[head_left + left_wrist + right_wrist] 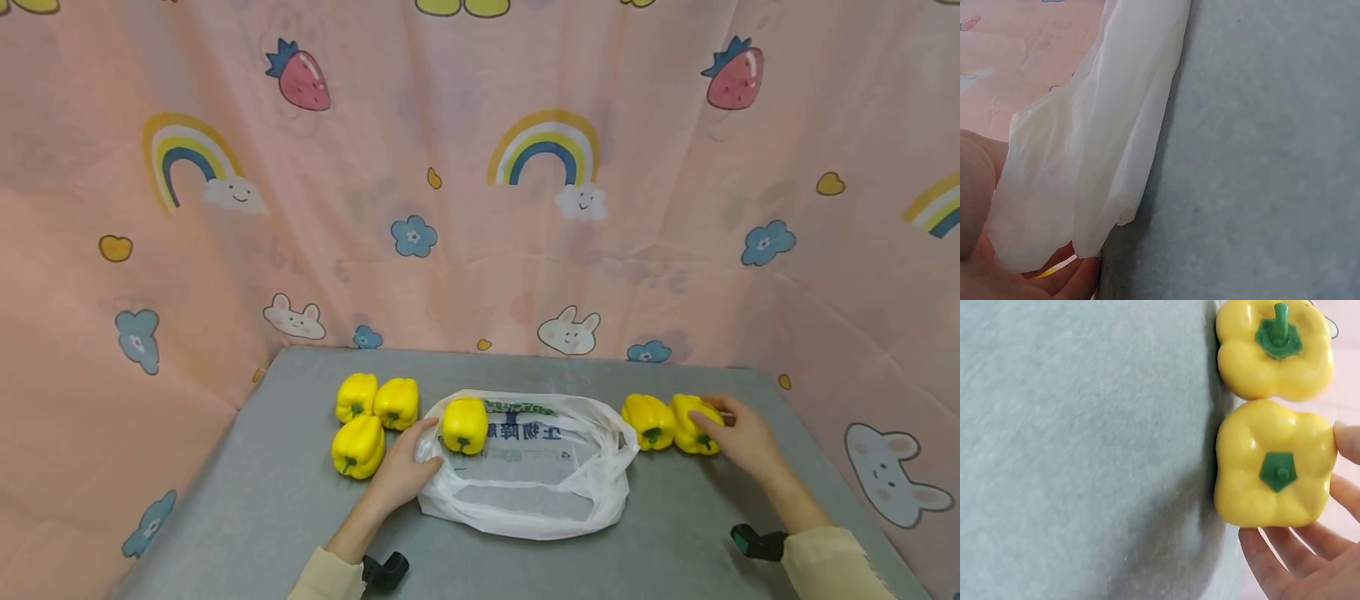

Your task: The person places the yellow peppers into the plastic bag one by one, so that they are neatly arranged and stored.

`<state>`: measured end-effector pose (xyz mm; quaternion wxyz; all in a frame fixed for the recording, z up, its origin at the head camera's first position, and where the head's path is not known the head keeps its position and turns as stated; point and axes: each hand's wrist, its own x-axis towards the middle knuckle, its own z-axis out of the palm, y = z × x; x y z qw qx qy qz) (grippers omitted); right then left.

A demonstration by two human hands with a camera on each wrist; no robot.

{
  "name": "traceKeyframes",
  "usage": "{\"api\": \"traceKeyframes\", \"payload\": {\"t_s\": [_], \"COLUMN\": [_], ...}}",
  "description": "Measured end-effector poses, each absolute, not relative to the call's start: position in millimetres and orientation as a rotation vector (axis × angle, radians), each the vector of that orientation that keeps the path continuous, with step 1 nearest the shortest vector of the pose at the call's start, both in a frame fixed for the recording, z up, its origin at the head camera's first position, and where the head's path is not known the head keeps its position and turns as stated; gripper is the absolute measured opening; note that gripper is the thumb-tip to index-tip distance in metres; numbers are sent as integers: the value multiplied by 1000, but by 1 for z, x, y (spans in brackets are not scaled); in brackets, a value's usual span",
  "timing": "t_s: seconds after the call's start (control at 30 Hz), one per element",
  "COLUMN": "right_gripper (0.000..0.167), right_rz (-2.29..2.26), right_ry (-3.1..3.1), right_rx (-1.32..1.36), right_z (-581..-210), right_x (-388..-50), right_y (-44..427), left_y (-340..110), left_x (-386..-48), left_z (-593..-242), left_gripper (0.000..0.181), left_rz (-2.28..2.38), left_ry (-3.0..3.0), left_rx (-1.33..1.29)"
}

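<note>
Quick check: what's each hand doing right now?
Left hand: closed, holding the white plastic bag by its left edge.
Right hand: closed, fingers and thumb holding the rightmost yellow bell pepper.

On table [262, 500], centre: bag [525, 521]. In bag opening, left part: one pepper [464, 425]. Left of bag: far-left pepper [356, 397], far-right pepper [396, 403] beside it, near pepper [358, 447] before both. Right of bag: inner pepper [648, 421], then outer pepper [692, 425]. At bag's left rim: left hand [408, 471]. At outer pepper's right: right hand [738, 433]. Behind table: curtain [480, 258].
</note>
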<state>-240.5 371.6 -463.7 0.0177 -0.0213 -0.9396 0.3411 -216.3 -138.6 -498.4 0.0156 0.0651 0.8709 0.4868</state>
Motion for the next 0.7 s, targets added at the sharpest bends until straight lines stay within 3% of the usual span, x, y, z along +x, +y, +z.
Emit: {"api": "traceKeyframes", "payload": {"t_s": [0.7], "right_gripper": [80], "right_rz": [1102], "right_ry": [-2928], "right_rx": [-89], "right_z": [-469], "right_x": [-229], "right_y": [375], "left_y": [-139], "left_x": [-216], "left_z": [-499], "left_gripper": [58], "left_rz": [1511], "left_ry": [2717], "left_rx": [207]}}
